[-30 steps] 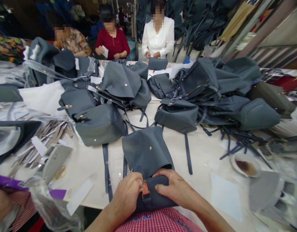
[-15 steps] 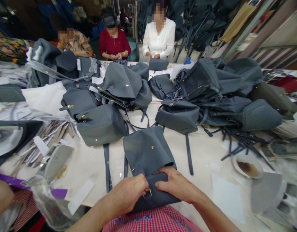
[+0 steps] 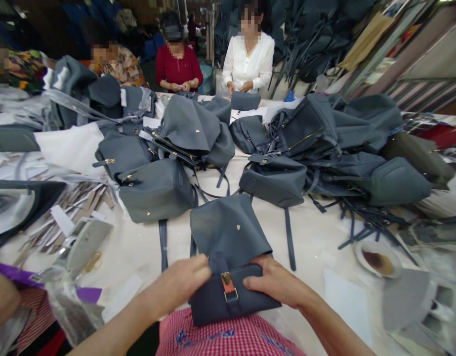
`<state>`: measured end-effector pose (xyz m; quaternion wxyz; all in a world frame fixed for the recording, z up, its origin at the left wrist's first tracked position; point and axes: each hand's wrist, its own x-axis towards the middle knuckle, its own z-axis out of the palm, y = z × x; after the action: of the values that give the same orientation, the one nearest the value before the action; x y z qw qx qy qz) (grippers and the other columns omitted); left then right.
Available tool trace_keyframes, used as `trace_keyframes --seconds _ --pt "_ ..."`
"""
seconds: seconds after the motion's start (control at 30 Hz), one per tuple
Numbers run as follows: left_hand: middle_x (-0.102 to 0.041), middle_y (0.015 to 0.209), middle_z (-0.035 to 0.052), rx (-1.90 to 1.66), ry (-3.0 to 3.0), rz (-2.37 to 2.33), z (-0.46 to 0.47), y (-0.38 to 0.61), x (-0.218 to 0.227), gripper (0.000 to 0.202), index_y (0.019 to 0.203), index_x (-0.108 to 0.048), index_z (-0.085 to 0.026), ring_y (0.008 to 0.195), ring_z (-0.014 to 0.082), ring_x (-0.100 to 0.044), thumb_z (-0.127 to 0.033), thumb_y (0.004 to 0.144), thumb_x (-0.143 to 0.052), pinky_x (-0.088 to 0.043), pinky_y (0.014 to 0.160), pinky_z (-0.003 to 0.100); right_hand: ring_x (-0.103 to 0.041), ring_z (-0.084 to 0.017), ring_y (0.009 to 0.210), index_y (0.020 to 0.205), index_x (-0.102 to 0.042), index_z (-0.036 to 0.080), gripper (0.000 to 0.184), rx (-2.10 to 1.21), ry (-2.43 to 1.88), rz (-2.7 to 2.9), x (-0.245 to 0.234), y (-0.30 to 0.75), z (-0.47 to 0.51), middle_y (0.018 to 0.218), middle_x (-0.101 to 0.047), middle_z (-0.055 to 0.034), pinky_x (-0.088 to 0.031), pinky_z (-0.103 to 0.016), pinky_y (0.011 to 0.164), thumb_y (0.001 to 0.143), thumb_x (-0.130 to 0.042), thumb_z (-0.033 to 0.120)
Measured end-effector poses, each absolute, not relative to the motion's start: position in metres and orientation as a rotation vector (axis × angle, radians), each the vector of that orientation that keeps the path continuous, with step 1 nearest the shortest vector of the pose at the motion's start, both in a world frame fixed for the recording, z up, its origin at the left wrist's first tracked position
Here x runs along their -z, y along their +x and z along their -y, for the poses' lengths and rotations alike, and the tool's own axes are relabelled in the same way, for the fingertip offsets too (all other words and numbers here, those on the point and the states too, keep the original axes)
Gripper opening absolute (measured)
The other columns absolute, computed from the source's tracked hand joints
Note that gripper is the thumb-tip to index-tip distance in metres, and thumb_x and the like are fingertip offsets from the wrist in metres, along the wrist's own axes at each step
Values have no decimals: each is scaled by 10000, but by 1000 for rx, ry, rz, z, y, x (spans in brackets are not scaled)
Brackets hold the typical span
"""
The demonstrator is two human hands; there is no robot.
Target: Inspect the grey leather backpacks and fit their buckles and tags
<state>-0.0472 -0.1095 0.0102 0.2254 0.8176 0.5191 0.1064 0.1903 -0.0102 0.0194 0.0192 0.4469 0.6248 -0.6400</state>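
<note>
A dark blue-grey leather-look backpack (image 3: 231,230) lies at the table's front edge, its lower end against the checked apron (image 3: 228,338). My right hand (image 3: 275,281) grips its right side, thumb on the front pocket (image 3: 213,304) and fingers tucked behind the pocket's upper edge. At the left side of the bag is my left hand (image 3: 185,277), slightly blurred, its fingers bent beside the strap; whether they pinch anything is hidden. A gold buckle (image 3: 230,295) with an orange-red patch shows on the pocket's middle strap.
Similar bags (image 3: 157,190) are heaped across the table, with more at the right (image 3: 274,178). Paper and board strips (image 3: 81,202), yellow scissors (image 3: 92,262) and a grey metal piece lie left. A bowl of brown stuff (image 3: 378,259) stands right. Several people sit opposite.
My left hand has come off the buckle and moved up and left, uncovering the buckle and its orange-red patch. My right hand keeps its hold on the bag.
</note>
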Motion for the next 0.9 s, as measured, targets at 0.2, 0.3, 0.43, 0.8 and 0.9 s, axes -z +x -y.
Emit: trace_keyframes --seconds 0.2,0.3,0.43,0.8,0.9 --pt "-659 915 100 -234 1784 -2252 113 -103 13 383 1248 -487 -160 891 266 -644 -133 885 -368 -507 766 385 -599 -163 719 841 -702 174 213 2111 1428 -1838 -15 202 11 791 -691 9 -448 -237 620 657 -598 192" --pt "-686 851 79 -321 1777 -2239 123 -90 15 319 1169 -562 -202 805 257 -647 -178 883 -421 -506 710 372 -600 -165 722 870 -710 172 244 2180 1421 -1783 -16 204 12 796 -696 9 -450 -246 641 655 -594 186" --pt "-639 853 63 -775 1929 -1856 132 -43 4 145 888 -602 -201 828 211 -589 -163 889 -462 -486 733 330 -593 -162 725 882 -708 169 255 2211 1426 -1785 -17 203 13 821 -695 6 -452 -246 652 653 -601 199" --pt "-553 731 45 -888 2283 -1811 118 25 23 279 752 -546 -179 686 191 -490 -124 941 -347 -429 641 327 -563 -157 701 857 -716 185 244 1958 1500 -1933 -13 203 18 754 -652 10 -439 -231 605 642 -603 206" --pt "-553 711 41 -780 2275 -1910 108 12 31 289 726 -538 -193 680 196 -514 -122 916 -332 -449 651 331 -542 -138 657 841 -710 183 233 2033 1504 -1879 -11 204 18 712 -625 22 -421 -221 578 633 -605 202"
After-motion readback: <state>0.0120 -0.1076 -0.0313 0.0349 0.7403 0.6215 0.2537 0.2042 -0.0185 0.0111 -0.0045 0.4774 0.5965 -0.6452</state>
